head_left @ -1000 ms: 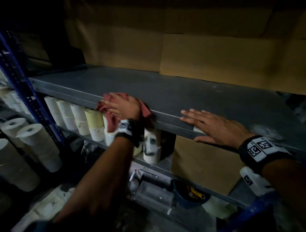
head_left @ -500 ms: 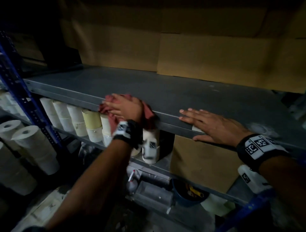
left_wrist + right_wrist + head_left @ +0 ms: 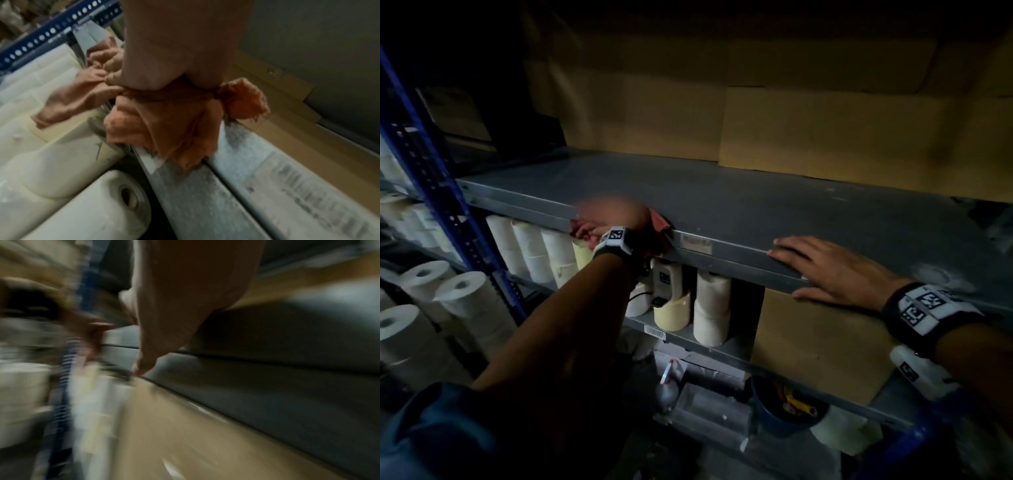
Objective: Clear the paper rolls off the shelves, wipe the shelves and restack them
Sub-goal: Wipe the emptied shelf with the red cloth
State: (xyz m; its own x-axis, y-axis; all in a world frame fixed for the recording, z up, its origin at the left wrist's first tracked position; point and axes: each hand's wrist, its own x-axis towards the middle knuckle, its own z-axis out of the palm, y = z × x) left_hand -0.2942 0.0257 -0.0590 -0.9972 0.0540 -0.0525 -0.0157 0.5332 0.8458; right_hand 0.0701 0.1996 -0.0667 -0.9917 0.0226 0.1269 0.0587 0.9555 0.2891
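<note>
The grey metal shelf (image 3: 756,212) is bare on top. My left hand (image 3: 613,216), blurred in the head view, grips a red cloth (image 3: 661,222) at the shelf's front edge. In the left wrist view the fingers (image 3: 113,69) curl into the cloth (image 3: 168,126), which hangs over the front lip. My right hand (image 3: 835,270) lies flat on the shelf's front edge further right, fingers straight, holding nothing. Several white and yellowish paper rolls (image 3: 534,250) stand upright on the shelf below, under my left hand, also seen in the left wrist view (image 3: 61,162).
A blue perforated upright (image 3: 438,192) stands at the left, with large white rolls (image 3: 462,294) beside it. Cardboard sheets (image 3: 825,137) line the back. A cardboard box (image 3: 818,346) fills the lower shelf under my right hand. Lower down sit a blue bowl (image 3: 784,407) and a bottle (image 3: 667,387).
My left hand has pulled the cloth from the shelf top back over its front edge. The right hand has stayed flat in the same spot.
</note>
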